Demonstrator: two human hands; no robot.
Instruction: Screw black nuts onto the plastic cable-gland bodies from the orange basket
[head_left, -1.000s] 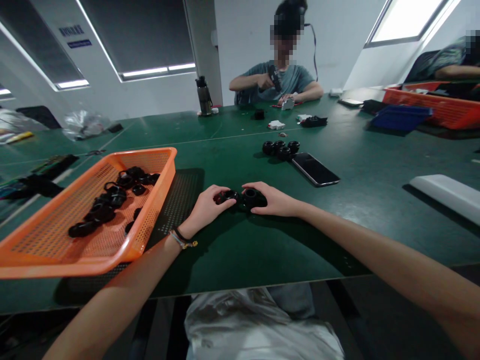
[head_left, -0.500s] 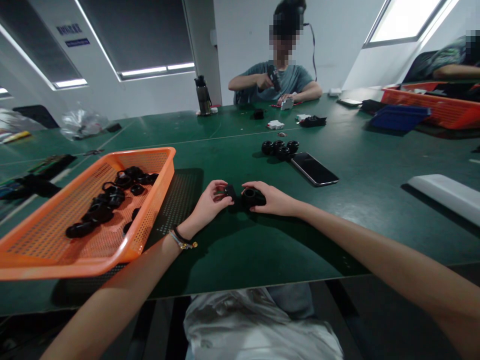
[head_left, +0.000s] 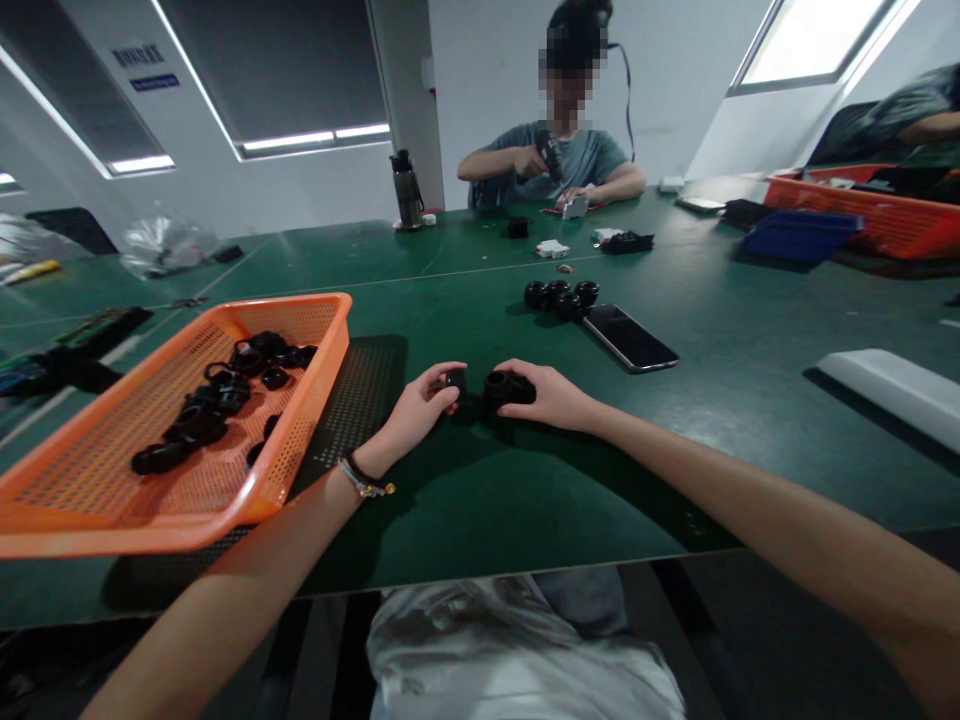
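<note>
Left hand (head_left: pixel 416 405) pinches a small black cap (head_left: pixel 455 380); right hand (head_left: pixel 544 395) grips a black fitting (head_left: pixel 499 388). Misaligned, the two may jam or slip onto the desk (head_left: pixel 480 500).

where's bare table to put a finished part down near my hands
Bare green table lies between the hands and the near edge, and to the right between the phone and the white bar. It is crowded on the left, where the orange basket sits, and beyond the hands at the cluster of black parts.
</note>
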